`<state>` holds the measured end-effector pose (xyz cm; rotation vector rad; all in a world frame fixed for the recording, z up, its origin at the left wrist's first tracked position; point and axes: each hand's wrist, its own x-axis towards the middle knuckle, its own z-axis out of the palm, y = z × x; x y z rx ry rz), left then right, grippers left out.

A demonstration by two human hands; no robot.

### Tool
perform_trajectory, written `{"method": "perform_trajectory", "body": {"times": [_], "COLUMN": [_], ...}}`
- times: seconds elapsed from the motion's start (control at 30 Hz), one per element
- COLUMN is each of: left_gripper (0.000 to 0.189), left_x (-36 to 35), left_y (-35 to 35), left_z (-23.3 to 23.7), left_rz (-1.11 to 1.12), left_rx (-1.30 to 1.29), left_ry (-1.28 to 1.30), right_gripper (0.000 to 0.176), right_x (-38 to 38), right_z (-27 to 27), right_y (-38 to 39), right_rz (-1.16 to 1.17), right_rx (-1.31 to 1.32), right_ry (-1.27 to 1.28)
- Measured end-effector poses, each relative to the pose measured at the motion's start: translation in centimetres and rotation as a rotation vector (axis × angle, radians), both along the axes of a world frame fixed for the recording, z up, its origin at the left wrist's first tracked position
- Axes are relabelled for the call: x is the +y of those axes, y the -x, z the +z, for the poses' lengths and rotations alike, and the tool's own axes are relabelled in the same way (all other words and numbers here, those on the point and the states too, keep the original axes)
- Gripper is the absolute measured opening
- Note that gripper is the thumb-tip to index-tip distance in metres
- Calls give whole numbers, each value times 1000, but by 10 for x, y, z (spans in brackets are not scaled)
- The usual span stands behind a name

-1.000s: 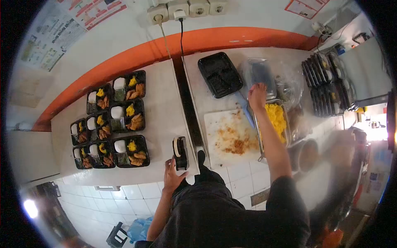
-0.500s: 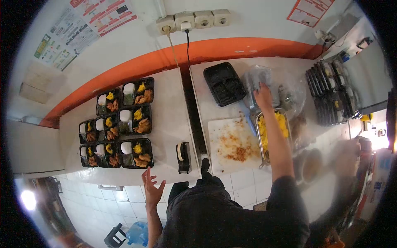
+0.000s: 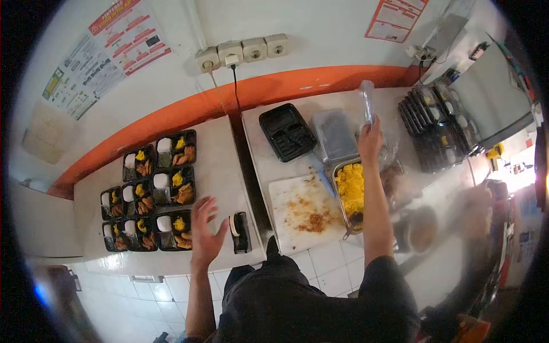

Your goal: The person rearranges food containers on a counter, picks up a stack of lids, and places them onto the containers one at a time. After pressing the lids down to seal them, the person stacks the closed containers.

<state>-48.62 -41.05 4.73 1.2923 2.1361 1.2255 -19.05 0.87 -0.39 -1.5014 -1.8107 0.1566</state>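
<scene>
My right hand (image 3: 370,137) is closed on a clear plastic lid (image 3: 367,100), seen edge-on above the right-hand table. Left of it lies a stack of clear lids (image 3: 334,136). Below my right hand stands a metal tray of yellow food (image 3: 350,188), partly behind my forearm. My left hand (image 3: 207,228) is empty, its fingers apart, over the left table by the nearest filled black tray (image 3: 164,224). Several more black trays (image 3: 173,186) hold white rice, yellow food and fried pieces. A black tape dispenser (image 3: 239,233) sits right of my left hand.
Empty black trays (image 3: 287,132) lie behind a stained white cutting board (image 3: 303,214) with a blue-handled utensil (image 3: 325,178) beside it. Lidded meal boxes (image 3: 437,128) are stacked at the far right. A dark gap (image 3: 251,177) separates the two tables.
My right hand has risen off the lid stack with a clear lid in it. My left hand has moved up over the left table. The camera view has shifted.
</scene>
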Motion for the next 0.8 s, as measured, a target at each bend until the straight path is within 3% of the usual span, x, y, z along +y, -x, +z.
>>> {"method": "perform_trajectory", "body": {"times": [0.07, 0.13, 0.17, 0.37, 0.47, 0.63, 0.73, 0.8], "left_gripper": [58, 53, 52, 36, 26, 12, 13, 14], "left_x": [42, 86, 102, 115, 85, 42, 11, -10], "left_y": [-16, -43, -56, -73, -51, -14, 7, 21], "left_z": [17, 44, 59, 90, 75, 51, 54, 54], "left_rz": [-236, -413, -473, -318, -229, -140, -155, -190], "left_rx": [-56, -73, -95, -330, -223, -502, -566, -583], "left_ry": [-148, -224, -240, -335, -334, -328, -306, -333], "right_gripper": [42, 43, 41, 42, 45, 50, 64, 88], "right_x": [-35, -78, -110, -278, -303, -325, -330, -336], "right_z": [30, 53, 70, 92, 79, 61, 59, 76], "right_y": [4, 14, 25, 94, 119, 150, 167, 178], "right_rz": [-2, 183, 234, 561, 702, 803, 945, 961], "right_rx": [46, 211, 254, 400, 557, 564, 595, 481], "right_ry": [72, -192, -154, -16, 154, 230, 259, 257]}}
